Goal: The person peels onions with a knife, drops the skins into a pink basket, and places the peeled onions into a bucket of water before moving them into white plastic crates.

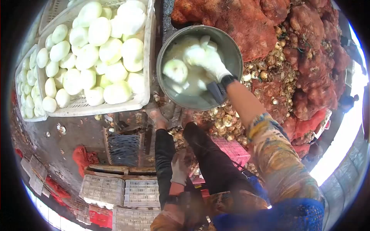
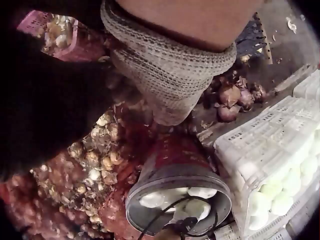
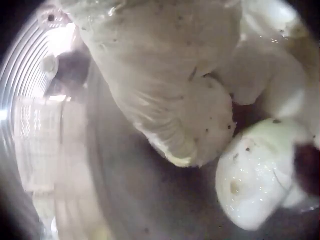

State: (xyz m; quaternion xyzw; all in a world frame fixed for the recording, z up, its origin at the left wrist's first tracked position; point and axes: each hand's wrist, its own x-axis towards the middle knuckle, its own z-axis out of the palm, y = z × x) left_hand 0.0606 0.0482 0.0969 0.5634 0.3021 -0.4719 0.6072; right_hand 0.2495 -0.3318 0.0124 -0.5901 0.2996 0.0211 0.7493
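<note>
My right hand [image 1: 206, 59], in a white glove, reaches down into a round metal bucket [image 1: 230, 50] with cloudy water and peeled onions. In the right wrist view its thumb curls against a peeled onion [image 3: 212, 117], which the hand grips. Another peeled onion [image 3: 255, 175] lies beside it, wet and dark-specked. A large peeled onion [image 1: 175, 71] sits at the bucket's left side. My left hand [image 1: 179, 167], in a knitted glove, rests by the dark-clad leg, apart from the bucket and holding nothing visible; its fingers are partly hidden.
White plastic crates [image 1: 148, 57] heaped with peeled onions stand left of the bucket. Red mesh sacks [image 1: 246, 30] and loose unpeeled onions [image 1: 227, 121] lie right. A pink crate [image 1: 233, 150] is near the legs. Below left are a woven stool [image 1: 124, 148] and stacked crates [image 1: 102, 188].
</note>
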